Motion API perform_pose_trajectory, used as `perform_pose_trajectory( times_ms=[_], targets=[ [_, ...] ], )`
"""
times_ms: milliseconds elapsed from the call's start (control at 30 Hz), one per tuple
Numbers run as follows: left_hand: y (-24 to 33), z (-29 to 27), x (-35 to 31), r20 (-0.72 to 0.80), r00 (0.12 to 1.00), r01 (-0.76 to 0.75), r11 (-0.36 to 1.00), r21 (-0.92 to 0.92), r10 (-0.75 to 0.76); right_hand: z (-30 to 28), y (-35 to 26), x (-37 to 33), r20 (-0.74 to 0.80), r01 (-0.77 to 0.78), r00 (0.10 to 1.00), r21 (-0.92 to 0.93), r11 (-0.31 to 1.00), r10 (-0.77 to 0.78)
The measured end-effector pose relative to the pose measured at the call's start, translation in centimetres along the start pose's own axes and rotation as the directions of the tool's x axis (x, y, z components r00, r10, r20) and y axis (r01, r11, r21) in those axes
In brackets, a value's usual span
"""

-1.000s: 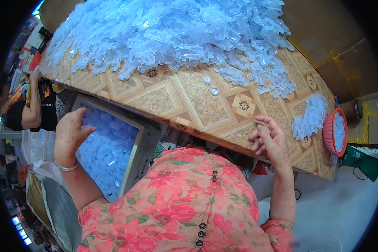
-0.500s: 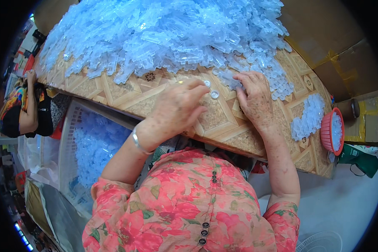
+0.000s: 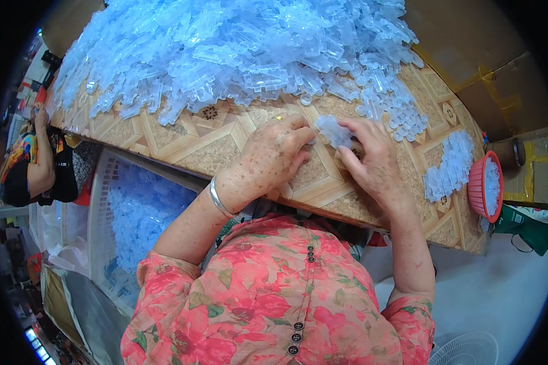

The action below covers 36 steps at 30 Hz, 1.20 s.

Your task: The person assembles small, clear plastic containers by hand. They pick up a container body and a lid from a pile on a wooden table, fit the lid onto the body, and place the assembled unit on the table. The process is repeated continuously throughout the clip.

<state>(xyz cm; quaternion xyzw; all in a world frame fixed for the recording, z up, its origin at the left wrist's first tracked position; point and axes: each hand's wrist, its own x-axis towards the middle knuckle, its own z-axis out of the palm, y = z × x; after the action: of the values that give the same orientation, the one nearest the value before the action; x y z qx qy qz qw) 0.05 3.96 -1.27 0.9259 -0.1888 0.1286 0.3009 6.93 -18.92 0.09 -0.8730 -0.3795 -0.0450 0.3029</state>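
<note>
I am looking down on a table (image 3: 182, 143) with a tan, geometric wood-pattern top, which is filling the upper half of the view. Across its far side, from ten to one o'clock, a huge heap of clear bluish plastic parts (image 3: 225, 48) is lying piled up. At two o'clock, brown cardboard boxes (image 3: 469, 55) are standing beyond the table edge. At eight o'clock, beside the table, a white plastic crate (image 3: 106, 201) is holding more of the bluish parts. At nine o'clock another person's arm (image 3: 39, 164) is showing near the rim. At three o'clock a smaller row of stacked clear parts (image 3: 447, 167) is lying on the table, just beside a red basket (image 3: 484, 185) sitting at the table's right end. A green packet (image 3: 526, 228) is lying at four o'clock on the pale floor, with a white fan grille (image 3: 466, 350) at five o'clock.

Near centre, my left hand (image 3: 271, 158) and right hand (image 3: 374, 161) are meeting over a small clear plastic piece (image 3: 335, 131). The right fingers are closing around it; the left fingertips are pinching together at its near end. A silver bangle (image 3: 218, 198) is circling the left wrist.
</note>
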Motion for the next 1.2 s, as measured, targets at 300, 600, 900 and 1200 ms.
perform_pose_trajectory(
  times_ms=[300, 600, 900, 1200],
  targets=[
    [3.5, 2.8, 2.2, -0.059, 0.992, -0.129, 0.909, -0.396, 0.116, -4.3, 1.4, -8.0, 0.482, -0.519, 0.765, 0.854, -0.035, 0.426],
    [6.5, 5.7, 3.6, 0.288, 0.954, 0.275, 0.623, -0.733, -0.082, -4.7, 1.6, -10.7, 0.311, -0.462, 0.741, 0.879, 0.116, 0.595],
    [6.7, 6.5, 3.1, 0.410, 0.905, 0.408, 0.488, -0.772, -0.110, -3.4, 0.6, -10.5, 0.225, -0.483, 0.730, 0.838, 0.255, 0.646],
    [6.8, 6.7, 3.0, 0.473, 0.870, 0.481, 0.448, -0.754, -0.138, -3.2, -0.3, -11.3, 0.158, -0.461, 0.751, 0.820, 0.339, 0.641]
  ],
)
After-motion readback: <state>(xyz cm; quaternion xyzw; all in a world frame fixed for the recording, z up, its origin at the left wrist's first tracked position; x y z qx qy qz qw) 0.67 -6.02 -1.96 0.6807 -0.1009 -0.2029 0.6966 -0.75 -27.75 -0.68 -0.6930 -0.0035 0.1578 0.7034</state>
